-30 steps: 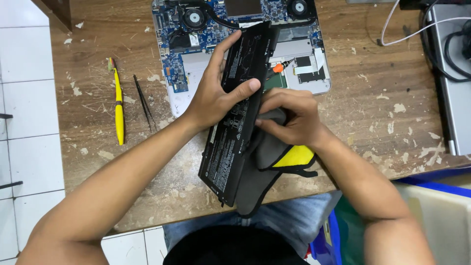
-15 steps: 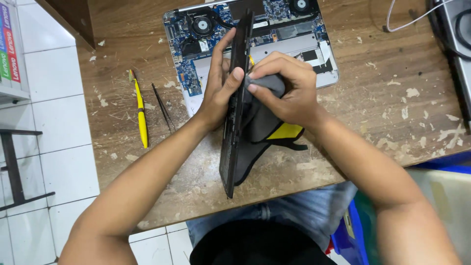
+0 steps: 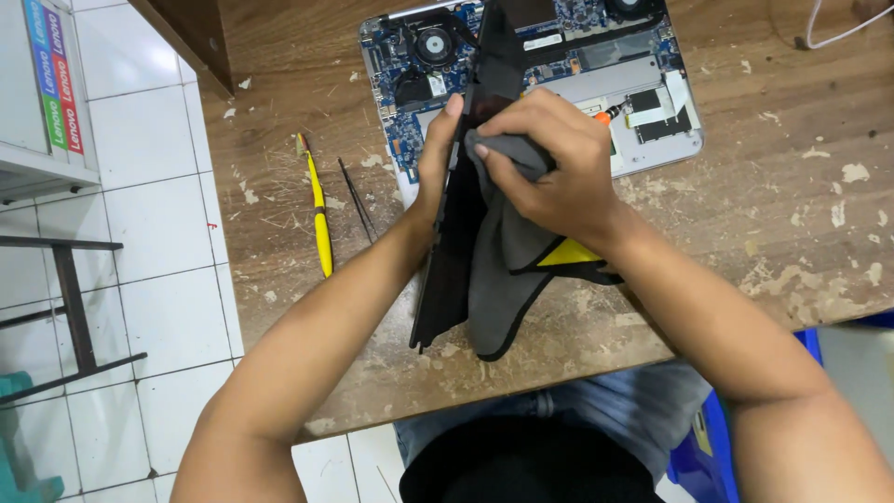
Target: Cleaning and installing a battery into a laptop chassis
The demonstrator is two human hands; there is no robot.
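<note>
Left hand [image 3: 438,158] grips black battery pack [image 3: 456,261] on edge; right hand [image 3: 549,168] presses grey cloth [image 3: 507,270] against it (opened laptop [image 3: 596,84] at 12 o'clock).

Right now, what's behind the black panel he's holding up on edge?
Behind the black panel lies an opened laptop with a fan and circuit board showing. Its middle is hidden by the panel and the right hand.

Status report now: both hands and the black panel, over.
Left hand grips black panel, held on edge. Right hand presses grey cloth against it. Open laptop behind; yellow tool and tweezers left, apart.
</note>
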